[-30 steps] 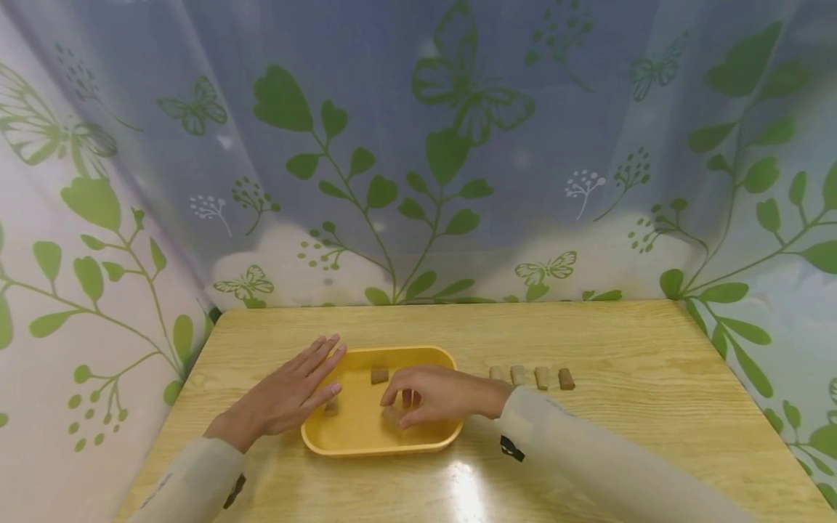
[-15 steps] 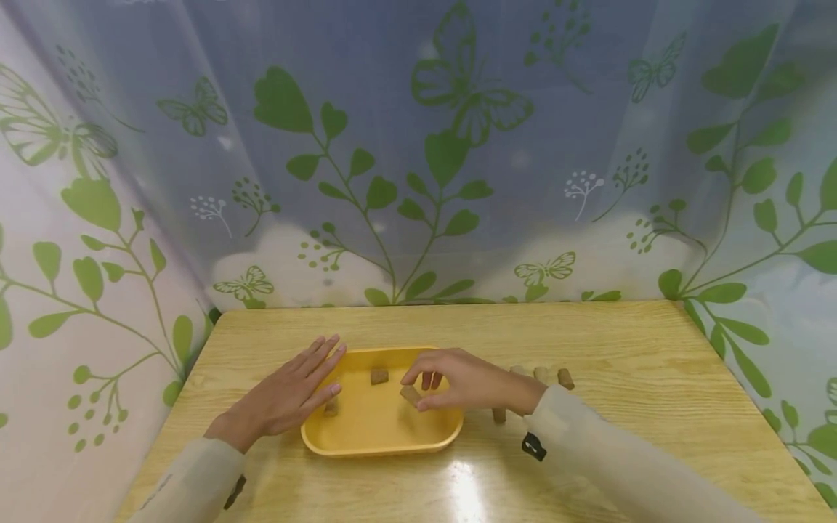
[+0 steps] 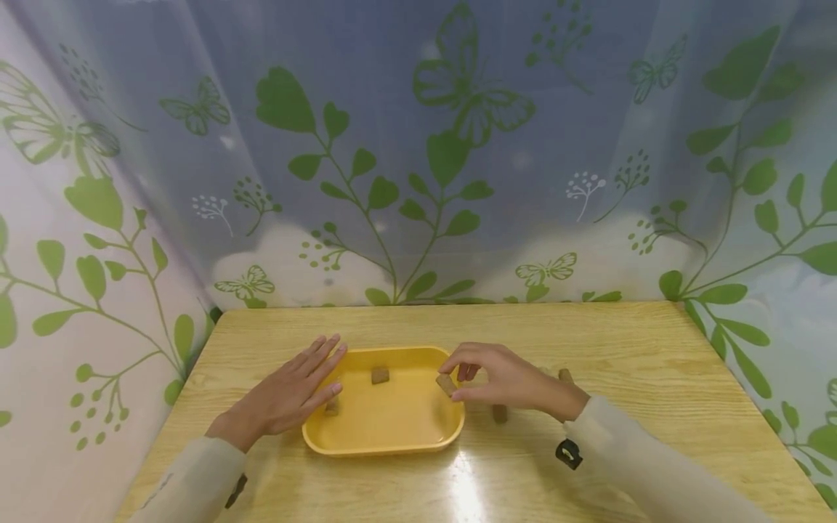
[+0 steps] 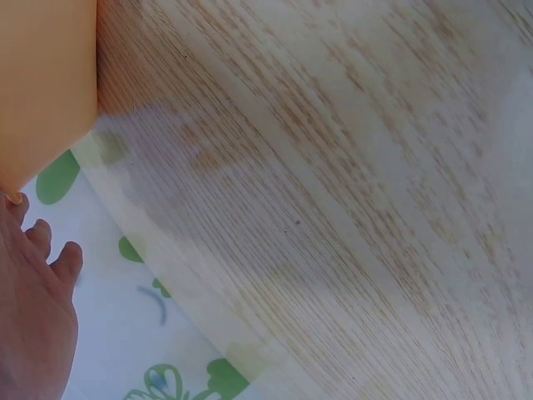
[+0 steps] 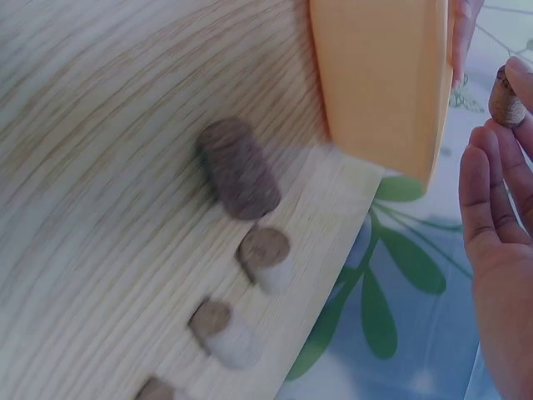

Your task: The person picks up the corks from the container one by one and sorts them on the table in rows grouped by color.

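Note:
Between thumb and fingertips my right hand (image 3: 506,378) pinches a small brown cork (image 3: 447,385), held over the right rim of the yellow tray (image 3: 386,443). The same pinched cork (image 5: 505,102) appears at the right edge of the right wrist view. My left hand (image 3: 281,396) lies over the tray's left rim with its fingers straight. Inside the tray, one cork (image 3: 380,375) lies near the far wall. Another cork (image 3: 332,407) is by the left wall, partly covered by my left thumb.
On the wooden table (image 3: 621,421), a dark cork (image 3: 500,414) lies just right of the tray. Paler corks (image 5: 237,343) stand in a row beyond it, mostly behind my right hand in the head view. A patterned curtain (image 3: 366,181) closes off the back and sides.
My right hand has lifted the cork from the tray's middle and carried it rightward to the right rim. The left hand has stayed in place.

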The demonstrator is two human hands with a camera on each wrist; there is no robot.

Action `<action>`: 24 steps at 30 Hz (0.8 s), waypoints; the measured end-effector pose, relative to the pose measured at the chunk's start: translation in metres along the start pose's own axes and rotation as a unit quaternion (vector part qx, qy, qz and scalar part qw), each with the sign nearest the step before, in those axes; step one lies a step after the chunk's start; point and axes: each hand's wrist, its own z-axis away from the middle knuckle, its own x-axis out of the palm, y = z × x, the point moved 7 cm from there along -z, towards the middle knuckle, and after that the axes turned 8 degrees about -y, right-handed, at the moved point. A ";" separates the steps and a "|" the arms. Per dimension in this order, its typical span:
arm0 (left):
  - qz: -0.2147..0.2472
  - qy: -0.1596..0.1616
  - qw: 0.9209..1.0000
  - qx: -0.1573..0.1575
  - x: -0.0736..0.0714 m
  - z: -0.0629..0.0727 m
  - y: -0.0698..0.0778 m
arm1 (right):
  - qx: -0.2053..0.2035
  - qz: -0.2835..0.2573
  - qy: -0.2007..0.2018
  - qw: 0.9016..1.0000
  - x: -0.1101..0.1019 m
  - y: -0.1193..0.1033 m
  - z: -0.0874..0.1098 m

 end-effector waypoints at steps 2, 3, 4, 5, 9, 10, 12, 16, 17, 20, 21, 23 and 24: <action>-0.003 -0.001 1.000 0.001 0.000 0.000 0.000 | 0.002 0.003 0.012 1.000 -0.004 0.003 0.007; -0.003 -0.001 1.000 0.001 -0.001 0.000 0.000 | 0.002 0.006 0.017 1.000 -0.005 0.005 0.010; -0.005 0.000 1.000 0.002 -0.001 0.000 0.000 | 0.005 0.008 0.023 1.000 -0.007 0.008 0.013; -0.005 -0.001 1.000 0.001 -0.001 0.000 0.000 | 0.005 0.012 0.029 1.000 -0.008 0.010 0.016; -0.006 -0.002 1.000 0.000 0.000 0.000 0.000 | 0.014 0.023 0.047 0.999 -0.011 0.021 0.026; -0.006 -0.002 1.000 0.000 0.000 0.000 -0.001 | 0.016 0.026 0.052 0.998 -0.011 0.023 0.028; -0.005 -0.002 1.000 -0.001 -0.001 0.000 0.000 | 0.020 0.026 0.058 0.998 -0.012 0.026 0.033; -0.007 -0.001 1.000 -0.001 -0.001 0.000 0.000 | 0.018 0.028 0.072 0.997 -0.014 0.030 0.041; -0.007 -0.001 1.000 -0.001 -0.001 0.000 0.000 | 0.015 0.027 0.075 0.997 -0.014 0.031 0.043; -0.006 -0.003 1.000 -0.003 0.001 -0.001 -0.001 | 0.008 0.024 0.088 0.996 -0.015 0.033 0.051; -0.005 -0.003 1.000 -0.004 0.001 -0.001 -0.001 | 0.009 0.021 0.092 0.996 -0.015 0.034 0.054; -0.001 -0.004 1.000 -0.004 0.001 -0.001 -0.001 | 0.009 0.015 0.102 0.995 -0.017 0.035 0.060; 0.000 -0.004 1.000 -0.004 0.001 -0.001 -0.001 | 0.011 0.013 0.109 0.994 -0.019 0.035 0.063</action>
